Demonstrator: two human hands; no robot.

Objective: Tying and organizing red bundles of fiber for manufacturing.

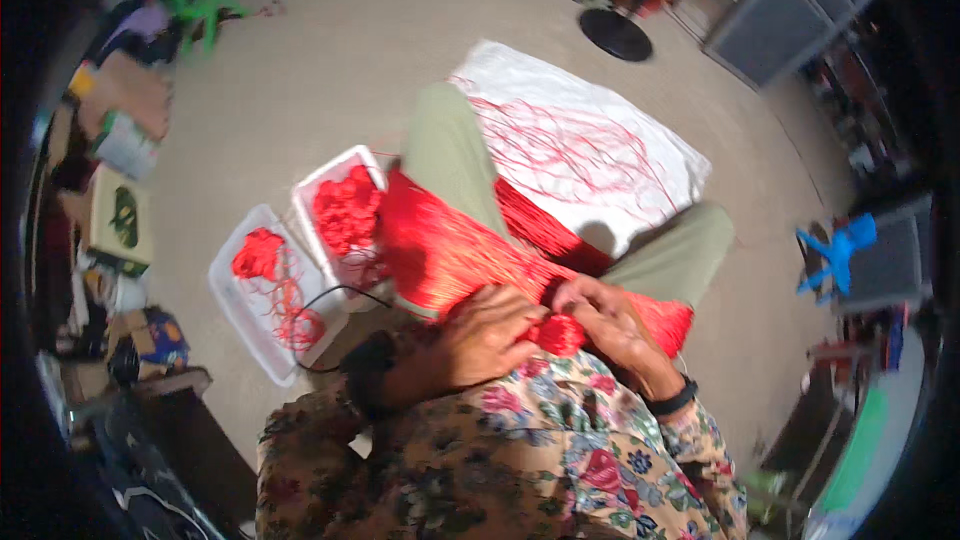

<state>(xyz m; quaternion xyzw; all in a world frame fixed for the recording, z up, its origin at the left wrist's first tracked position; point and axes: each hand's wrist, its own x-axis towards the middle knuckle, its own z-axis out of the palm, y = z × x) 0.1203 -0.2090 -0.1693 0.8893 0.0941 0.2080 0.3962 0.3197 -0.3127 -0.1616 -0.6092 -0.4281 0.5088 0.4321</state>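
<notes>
A thick bundle of glossy red cord [455,240] lies across my lap, over both legs. At my waist, between my hands, is a small round red knotted piece [560,335]. My left hand [490,337] is closed at its left side, fingers curled over red cord. From the right, my right hand [608,325] pinches at the same piece, thumb and fingers bent against it. What lies under the fingers is partly hidden. Ahead of my legs, a white sheet [520,70] carries several loose thin red strands [580,140].
To my left stand a white tray [300,202] with red knotted pieces [347,210] and a clear plastic box [232,285] with red cord. A thin black cable loops beside them. A black round base [615,34] stands far ahead; grey cabinets [790,25] line the right.
</notes>
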